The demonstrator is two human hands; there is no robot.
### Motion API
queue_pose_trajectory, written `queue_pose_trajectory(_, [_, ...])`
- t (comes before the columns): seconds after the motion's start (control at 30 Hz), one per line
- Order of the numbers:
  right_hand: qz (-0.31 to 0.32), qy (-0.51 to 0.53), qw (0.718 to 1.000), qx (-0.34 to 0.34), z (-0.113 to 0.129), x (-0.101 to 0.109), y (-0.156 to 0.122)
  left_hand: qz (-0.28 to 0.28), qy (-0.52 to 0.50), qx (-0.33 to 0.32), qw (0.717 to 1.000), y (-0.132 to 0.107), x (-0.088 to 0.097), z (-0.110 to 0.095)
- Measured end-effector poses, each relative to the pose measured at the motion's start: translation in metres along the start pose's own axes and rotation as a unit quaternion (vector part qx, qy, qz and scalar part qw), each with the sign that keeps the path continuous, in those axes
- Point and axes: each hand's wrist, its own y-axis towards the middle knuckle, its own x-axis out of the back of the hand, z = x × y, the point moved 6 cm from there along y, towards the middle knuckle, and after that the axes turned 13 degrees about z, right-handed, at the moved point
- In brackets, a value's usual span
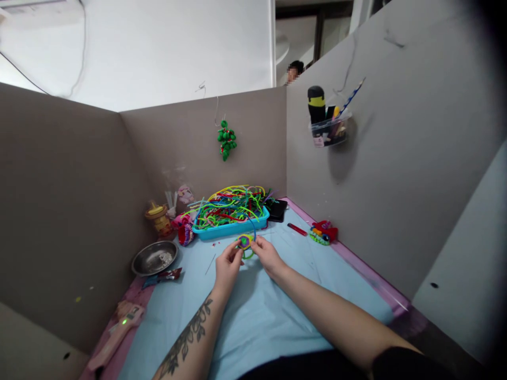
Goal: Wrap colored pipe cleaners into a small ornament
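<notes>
My left hand pinches the left edge of a small flat piece made of coloured strands, ringed in purple, yellow and green. A loop of green strand hangs below it. At its right side, my right hand has its fingertips closed on a blue strand, which curves up toward the tray. Where the blue strand meets the piece is too small to make out. Just beyond my hands stands a blue tray, heaped with loose coloured strands.
Left are a metal bowl, a wrapper, a yellow jar and a pink device with a green light. Right lie a red cutter and a colourful woven piece. Grey partitions enclose the table. A person's head shows behind.
</notes>
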Motion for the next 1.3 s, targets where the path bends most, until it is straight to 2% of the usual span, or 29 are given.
queue_pose_trajectory(0.1, [-0.018, -0.036, 0.998, 0.049, 0.009, 0.005, 0.0, -0.057, 0.054, -0.021, 0.997, -0.002, 0.01, -0.005])
queue_pose_trajectory(0.2, [-0.008, -0.028, 0.999, 0.039, 0.007, 0.005, 0.001, -0.102, 0.128, -0.05, 0.985, -0.003, 0.018, -0.012])
queue_pose_trajectory(0.27, [0.005, -0.023, 0.999, 0.037, 0.005, 0.003, 0.001, -0.099, 0.166, -0.063, 0.979, -0.003, 0.018, -0.014])
queue_pose_trajectory(0.37, [0.017, -0.045, 0.997, 0.053, 0.009, 0.001, 0.0, -0.063, 0.186, -0.085, 0.977, -0.001, 0.013, -0.013])
queue_pose_trajectory(0.57, [0.047, -0.184, 0.977, 0.094, 0.032, -0.001, -0.007, -0.041, 0.151, -0.101, 0.983, -0.002, 0.009, -0.011])
queue_pose_trajectory(0.67, [0.048, -0.215, 0.969, 0.109, 0.04, -0.003, -0.011, -0.031, 0.136, -0.104, 0.985, -0.002, 0.008, -0.013])
queue_pose_trajectory(0.83, [0.05, -0.183, 0.979, 0.076, 0.035, -0.005, -0.009, -0.017, 0.13, -0.104, 0.986, -0.002, 0.006, -0.014])
queue_pose_trajectory(0.97, [0.026, -0.131, 0.99, 0.05, 0.025, -0.001, -0.005, -0.057, 0.223, -0.108, 0.967, -0.004, 0.009, -0.022])
queue_pose_trajectory(1.03, [0.006, -0.101, 0.994, 0.044, 0.02, 0.003, -0.003, -0.059, 0.256, -0.108, 0.959, -0.005, 0.008, -0.024])
queue_pose_trajectory(1.3, [-0.029, 0.016, 0.998, -0.048, -0.007, 0.011, 0.001, -0.045, 0.214, -0.09, 0.972, -0.004, 0.007, -0.018])
